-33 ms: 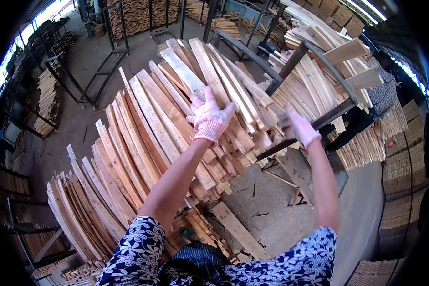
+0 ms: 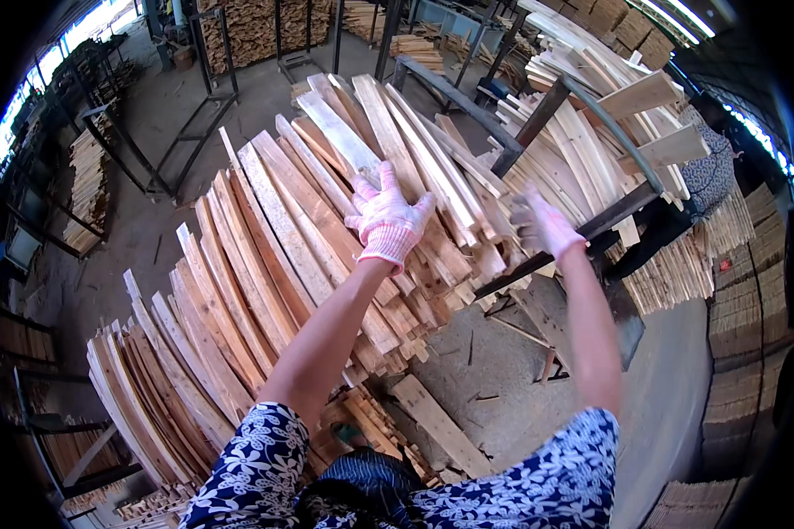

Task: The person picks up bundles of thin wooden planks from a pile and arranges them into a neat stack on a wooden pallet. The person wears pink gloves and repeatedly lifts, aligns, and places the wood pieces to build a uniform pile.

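A: Largest item?
B: Plank pile (image 2: 229, 264): long pieces, light tan to reddish, side by side from lower left to upper middle.

A: Next?
B: Second pile (image 2: 582, 163): paler pieces, at the right.

A: Then?
B: Frame (image 2: 538, 123): dark metal, standing between the two piles.

A: Single pieces?
B: Loose board (image 2: 441, 427), slanting, lower than the plank pile. Pale plank (image 2: 337, 132), lying on top of the plank pile.

A: Smallest?
B: Left hand (image 2: 385, 216): gloved, pink and white, laid flat on the plank pile at the pale plank's near end; fingers (image 2: 388, 179) spread, released. Right hand (image 2: 553, 231): gloved, near the frame; blurred, cannot tell whether its fingers grasp anything.
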